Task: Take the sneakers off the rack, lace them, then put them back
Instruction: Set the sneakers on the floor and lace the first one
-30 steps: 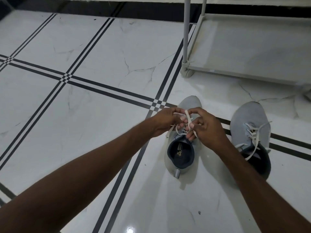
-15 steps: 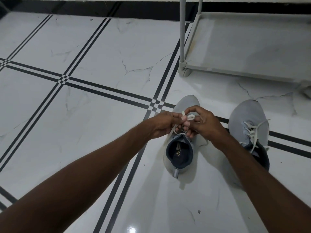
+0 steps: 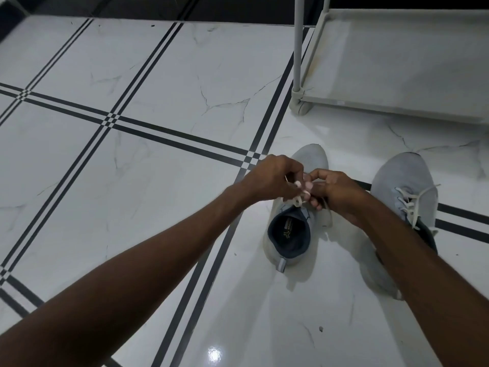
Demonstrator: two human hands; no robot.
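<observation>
Showing a head-worn view down onto a white marble-patterned tiled floor point(image 3: 164, 197) crossed by paired black inlay lines. Two grey sneakers stand on the floor, toes pointing away from the wearer and well apart from each other. Over the tongue of the left sneaker point(image 3: 296, 223) the left hand point(image 3: 272, 178) and right hand point(image 3: 336, 189) meet, fingertips nearly touching; both are pinched closed on the white lace point(image 3: 297, 200), a loop of which shows just below the fingers. The right sneaker point(image 3: 404, 186) sits beside the right forearm, partly covered by it at the heel; its own lace point(image 3: 412, 201) is threaded through the eyelets, with the loose ends trailing across the upper. The grey shoe rack point(image 3: 397, 64) stands beyond the sneakers at upper right; its lowest shelf shows a bare surface, and its corner upright point(image 3: 298, 43) ends in a rounded foot point(image 3: 300, 107) on the floor, near the toe of the left sneaker but not touching it. The floor to the left and toward the wearer lies open, bounded at the far edge by a dark border strip point(image 3: 132, 6). Gold print marks the dark insole point(image 3: 288, 229) of the left sneaker; it is too small to read.
</observation>
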